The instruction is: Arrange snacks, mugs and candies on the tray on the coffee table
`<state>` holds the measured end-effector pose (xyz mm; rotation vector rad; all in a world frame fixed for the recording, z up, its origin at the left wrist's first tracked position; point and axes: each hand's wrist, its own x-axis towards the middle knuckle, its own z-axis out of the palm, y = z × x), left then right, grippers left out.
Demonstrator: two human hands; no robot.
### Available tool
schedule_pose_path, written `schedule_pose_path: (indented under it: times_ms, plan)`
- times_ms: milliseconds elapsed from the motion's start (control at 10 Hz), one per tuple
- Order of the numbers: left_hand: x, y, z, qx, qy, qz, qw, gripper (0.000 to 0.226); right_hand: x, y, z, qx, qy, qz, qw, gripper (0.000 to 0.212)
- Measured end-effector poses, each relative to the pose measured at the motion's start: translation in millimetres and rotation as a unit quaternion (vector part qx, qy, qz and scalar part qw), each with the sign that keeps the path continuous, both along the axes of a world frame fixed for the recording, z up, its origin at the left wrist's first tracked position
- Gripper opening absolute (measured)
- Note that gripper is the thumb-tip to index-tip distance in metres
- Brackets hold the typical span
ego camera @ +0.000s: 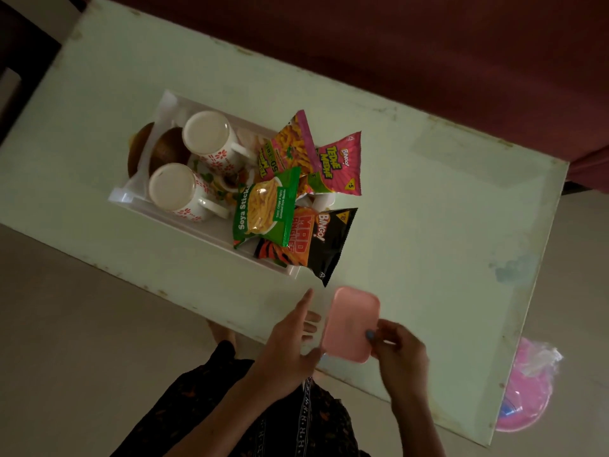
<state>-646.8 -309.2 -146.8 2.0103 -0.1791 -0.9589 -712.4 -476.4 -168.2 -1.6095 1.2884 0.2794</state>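
A white tray (122, 195) lies on the pale coffee table (412, 206). Two white mugs with red flower prints sit in it upside down: one (211, 140) farther, one (176, 191) nearer. Several snack packets fill the tray's right part: a green Soya Sticks packet (265, 211), a black Bingo packet (316, 242) and two pink packets (339, 164). Both my hands hold a small pink box (351, 323) above the table's near edge. My left hand (291, 344) is at its left side, my right hand (400, 354) at its right end.
Two brown round objects (166, 150) lie at the tray's left end. A pink plastic item in a clear bag (527, 387) sits on the floor beyond the table's right corner. A dark red sofa (428, 54) runs along the far side. My bare feet show below the table edge.
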Motion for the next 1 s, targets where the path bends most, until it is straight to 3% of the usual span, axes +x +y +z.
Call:
schedule_pose_path:
  times_ms: [200,500,900,1000]
  plan:
    - [6.3,18.6,7.7,0.013,-0.051,0.029,0.998,0.030,63.0,-49.4,-8.3,-0.070,-0.053,-0.117,0.989,0.023]
    - [5.6,59.8,8.0,0.055,-0.036,0.025,0.998,0.027,132.6,-43.5,-18.0,-0.086,-0.069,-0.017,0.994,0.025]
    - [45.0,135.0,29.5,0.087,-0.073,-0.038,0.993,0.024,156.9,-26.8,-13.4,-0.086,-0.063,-0.029,0.994,0.030]
    - [61.8,162.0,27.9,0.099,-0.091,-0.063,0.989,0.023,128.8,-16.5,-12.8,-0.074,-0.043,-0.094,0.992,0.034]
